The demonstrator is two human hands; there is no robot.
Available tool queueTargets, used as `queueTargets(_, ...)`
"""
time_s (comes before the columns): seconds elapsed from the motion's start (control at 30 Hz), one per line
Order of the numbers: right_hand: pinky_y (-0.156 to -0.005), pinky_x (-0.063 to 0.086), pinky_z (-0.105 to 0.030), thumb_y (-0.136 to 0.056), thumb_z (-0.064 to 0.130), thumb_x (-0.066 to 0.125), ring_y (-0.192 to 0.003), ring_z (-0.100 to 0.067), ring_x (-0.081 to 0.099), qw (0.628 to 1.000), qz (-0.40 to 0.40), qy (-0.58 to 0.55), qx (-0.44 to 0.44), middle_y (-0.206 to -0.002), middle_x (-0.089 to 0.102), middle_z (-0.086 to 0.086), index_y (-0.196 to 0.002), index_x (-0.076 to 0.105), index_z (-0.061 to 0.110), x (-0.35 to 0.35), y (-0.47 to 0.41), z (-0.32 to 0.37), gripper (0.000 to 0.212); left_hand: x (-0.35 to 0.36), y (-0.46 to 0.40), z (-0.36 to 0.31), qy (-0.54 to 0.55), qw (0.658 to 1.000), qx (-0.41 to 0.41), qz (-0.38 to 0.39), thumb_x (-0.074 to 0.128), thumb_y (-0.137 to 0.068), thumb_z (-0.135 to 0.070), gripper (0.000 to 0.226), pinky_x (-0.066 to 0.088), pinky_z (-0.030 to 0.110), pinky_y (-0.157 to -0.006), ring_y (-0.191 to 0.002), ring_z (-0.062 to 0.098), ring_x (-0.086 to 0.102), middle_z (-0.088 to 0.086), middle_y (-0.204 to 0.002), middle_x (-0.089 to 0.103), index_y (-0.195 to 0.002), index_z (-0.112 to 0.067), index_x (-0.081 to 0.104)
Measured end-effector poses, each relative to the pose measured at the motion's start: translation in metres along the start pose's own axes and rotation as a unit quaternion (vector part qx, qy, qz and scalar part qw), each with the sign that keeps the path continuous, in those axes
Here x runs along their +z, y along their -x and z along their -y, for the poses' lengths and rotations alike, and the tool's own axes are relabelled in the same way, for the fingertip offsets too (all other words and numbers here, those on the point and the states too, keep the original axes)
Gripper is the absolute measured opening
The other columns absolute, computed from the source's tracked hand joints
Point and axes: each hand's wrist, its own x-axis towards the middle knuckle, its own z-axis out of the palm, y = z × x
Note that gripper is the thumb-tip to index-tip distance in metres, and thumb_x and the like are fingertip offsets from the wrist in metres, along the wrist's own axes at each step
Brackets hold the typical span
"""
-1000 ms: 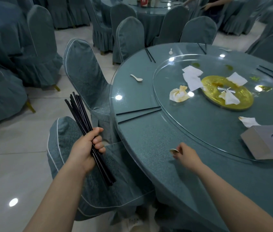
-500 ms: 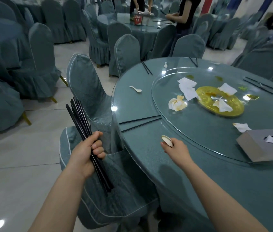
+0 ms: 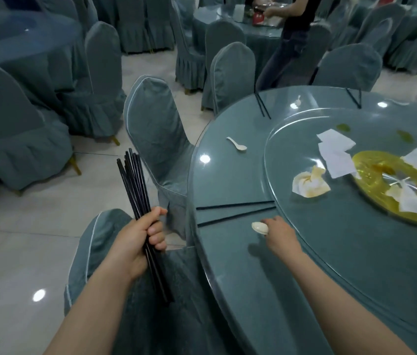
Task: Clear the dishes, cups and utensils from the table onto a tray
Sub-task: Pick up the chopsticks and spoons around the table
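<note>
While the left hand (image 3: 135,242) still grips chopsticks (image 3: 138,198), the right hand (image 3: 278,233), holding a spoon (image 3: 259,227), has neared the table's pair (image 3: 235,213).

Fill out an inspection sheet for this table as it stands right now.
Surface: round table with glass turntable; yellow spills.
Job's things: chopstick pair near the edge; white spoon farther back; more chopsticks at the far places.
Clutter: crumpled napkins on the turntable.
Hands: left hand grips a chopstick bundle; right hand holds a small spoon.
Cables: nothing seen.
Surroundings: covered chairs; a person at the next table. Tray: nothing seen.
</note>
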Motion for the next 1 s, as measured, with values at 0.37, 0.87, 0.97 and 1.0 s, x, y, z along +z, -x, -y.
queueTargets(0.37, -0.077, 0.049, -0.039, -0.091, 0.005, 0.044, -0.098, -0.033, 0.059, 0.996, 0.048, 0.061, -0.042, -0.133, 0.039, -0.005, -0.130, 0.044, 0.015, 0.011, -0.103, -0.007, 0.040, 0.006, -0.040, -0.003, 0.034, 0.995, 0.024, -0.096, 0.044, -0.098, -0.020, 0.018, 0.027, 0.015, -0.032, -0.033, 0.003, 0.028, -0.009, -0.044, 0.030, -0.086, -0.012, 0.055)
queueTargets(0.87, -0.069, 0.040, -0.030, -0.093, 0.031, 0.049, -0.097, -0.031, 0.060, 0.991, 0.124, 0.029, -0.049, -0.107, 0.063, -0.011, -0.097, 0.056, 0.013, 0.026, -0.060, 0.008, 0.019, -0.004, -0.012, 0.003, 0.069, 0.994, 0.041, -0.079, 0.046, -0.097, -0.022, 0.018, 0.031, 0.016, -0.033, -0.033, 0.003, 0.031, -0.009, -0.043, 0.033, -0.082, -0.013, 0.053)
queueTargets(0.97, -0.065, 0.036, -0.029, -0.092, 0.030, 0.054, -0.093, -0.033, 0.061, 0.990, 0.103, -0.078, -0.060, -0.097, 0.065, -0.014, -0.093, 0.058, 0.009, 0.005, -0.035, 0.051, 0.021, -0.013, 0.008, -0.005, 0.106, 0.989, 0.065, -0.079, 0.047, -0.097, -0.024, 0.021, 0.035, 0.015, -0.035, -0.034, 0.004, 0.036, -0.008, -0.045, 0.037, -0.079, -0.014, 0.052)
queueTargets(1.0, -0.063, 0.035, -0.029, -0.092, 0.029, 0.055, -0.089, -0.033, 0.061, 0.988, 0.091, -0.105, -0.073, -0.090, 0.064, -0.013, -0.090, 0.058, 0.009, -0.005, -0.024, 0.069, 0.020, -0.017, 0.016, -0.008, 0.123, 0.987, 0.071, -0.078, 0.047, -0.097, -0.024, 0.022, 0.037, 0.015, -0.037, -0.036, 0.004, 0.039, -0.007, -0.046, 0.040, -0.078, -0.014, 0.053)
